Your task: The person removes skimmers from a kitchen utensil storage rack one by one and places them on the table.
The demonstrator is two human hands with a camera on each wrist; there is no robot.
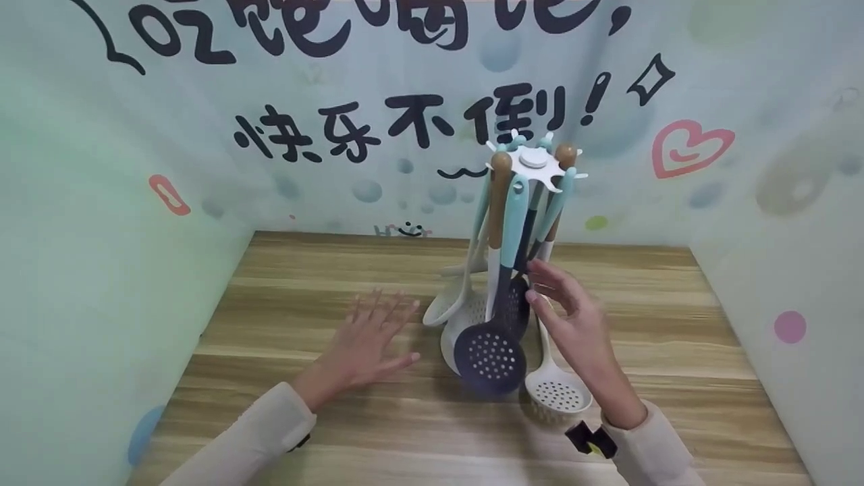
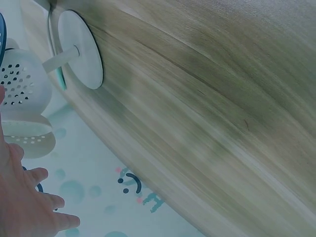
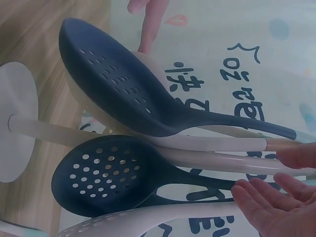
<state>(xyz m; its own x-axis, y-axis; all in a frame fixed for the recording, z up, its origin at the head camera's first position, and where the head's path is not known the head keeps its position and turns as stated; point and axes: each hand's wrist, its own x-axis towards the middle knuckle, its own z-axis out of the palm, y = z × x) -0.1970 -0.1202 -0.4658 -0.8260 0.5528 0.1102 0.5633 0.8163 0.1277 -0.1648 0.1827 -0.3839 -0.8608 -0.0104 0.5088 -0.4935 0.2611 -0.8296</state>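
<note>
A white utensil rack [image 1: 533, 160] carries several hanging kitchen tools with teal or wooden handles. In front hangs a dark skimmer [image 1: 489, 359], and behind it a second dark perforated tool [image 3: 106, 173]. A white skimmer [image 1: 557, 391] is low on the right, a pale ladle [image 1: 445, 305] on the left. My right hand [image 1: 570, 320] is at the rack's right side, thumb and fingers apart. In the right wrist view its fingertips [image 3: 242, 190] are right at the second dark tool's stem. Left of the rack, my left hand [image 1: 371, 341] spreads its fingers, palm down, holding nothing.
The rack's round white base [image 2: 84, 54] stands on the wood-patterned table [image 1: 304, 283]. A slim pale and teal piece [image 3: 22, 229] lies near the base. A printed backdrop [image 1: 378, 182] with lettering rises behind, and pale walls flank both sides.
</note>
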